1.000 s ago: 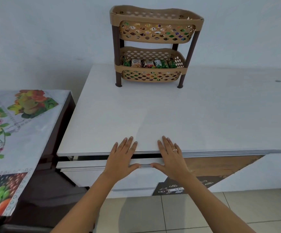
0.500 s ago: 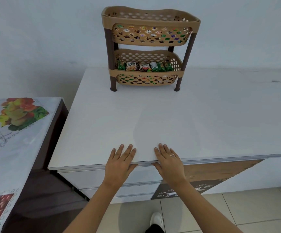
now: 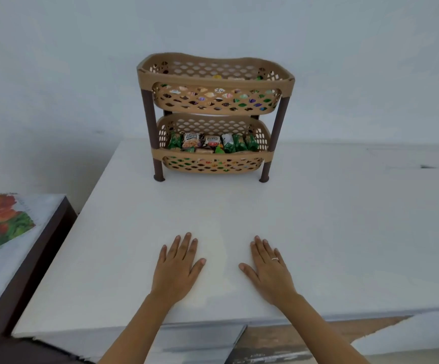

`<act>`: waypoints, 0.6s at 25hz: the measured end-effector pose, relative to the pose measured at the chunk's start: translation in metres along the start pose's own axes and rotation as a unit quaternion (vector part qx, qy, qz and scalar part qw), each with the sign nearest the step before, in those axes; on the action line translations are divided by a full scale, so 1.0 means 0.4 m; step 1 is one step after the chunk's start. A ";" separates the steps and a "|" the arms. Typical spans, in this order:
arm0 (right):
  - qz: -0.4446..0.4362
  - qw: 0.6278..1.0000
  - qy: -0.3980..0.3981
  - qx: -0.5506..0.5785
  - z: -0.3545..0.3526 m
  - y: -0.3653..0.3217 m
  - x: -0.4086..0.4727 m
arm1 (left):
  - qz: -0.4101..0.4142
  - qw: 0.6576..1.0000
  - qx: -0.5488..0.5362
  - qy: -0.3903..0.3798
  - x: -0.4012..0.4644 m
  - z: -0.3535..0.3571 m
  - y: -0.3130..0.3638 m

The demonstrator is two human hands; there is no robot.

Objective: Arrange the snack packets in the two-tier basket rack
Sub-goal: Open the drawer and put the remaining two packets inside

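A tan two-tier basket rack on dark brown legs stands at the back of the white table, against the wall. Several snack packets stand in a row in its lower basket, green ones and peanut packs. More coloured packets show through the upper basket's lattice. My left hand and my right hand lie flat on the table near its front edge, palms down, fingers apart, holding nothing. Both are well in front of the rack.
A lower side table with a fruit-print cloth stands to the left, its dark edge beside the white table. Below the front edge I see a drawer front. A plain wall rises behind the rack.
Both hands have slid from the table's front edge and drawer onto the tabletop, farther in. The view has moved closer to the rack.
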State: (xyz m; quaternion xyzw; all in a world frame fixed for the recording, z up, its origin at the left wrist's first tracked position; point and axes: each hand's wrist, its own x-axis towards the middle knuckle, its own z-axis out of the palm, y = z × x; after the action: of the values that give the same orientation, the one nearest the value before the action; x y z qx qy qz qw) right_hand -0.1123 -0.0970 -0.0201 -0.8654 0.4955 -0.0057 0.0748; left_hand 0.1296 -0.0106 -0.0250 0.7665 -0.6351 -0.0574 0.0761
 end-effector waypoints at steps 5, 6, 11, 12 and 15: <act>0.062 0.998 -0.002 0.007 -0.014 0.153 0.111 | -0.048 0.999 -0.001 0.015 0.117 0.006 -0.015; 0.066 0.998 0.003 0.008 -0.016 0.173 0.128 | -0.057 0.998 0.001 0.019 0.132 0.008 -0.018; 0.070 0.997 0.011 0.003 -0.025 0.221 0.181 | -0.083 0.996 0.002 0.018 0.186 0.008 -0.031; 0.068 0.998 0.012 0.002 -0.028 0.226 0.191 | -0.082 0.996 0.003 0.019 0.196 0.007 -0.033; 0.072 0.997 0.009 0.003 -0.036 0.235 0.215 | -0.086 0.996 0.005 0.011 0.217 0.006 -0.041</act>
State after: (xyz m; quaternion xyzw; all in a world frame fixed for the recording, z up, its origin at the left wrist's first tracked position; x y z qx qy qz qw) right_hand -0.1502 -0.2193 -0.0241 -0.8269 0.5575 -0.0098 0.0731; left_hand 0.1611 -0.0929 -0.0298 0.8191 -0.5665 -0.0524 0.0737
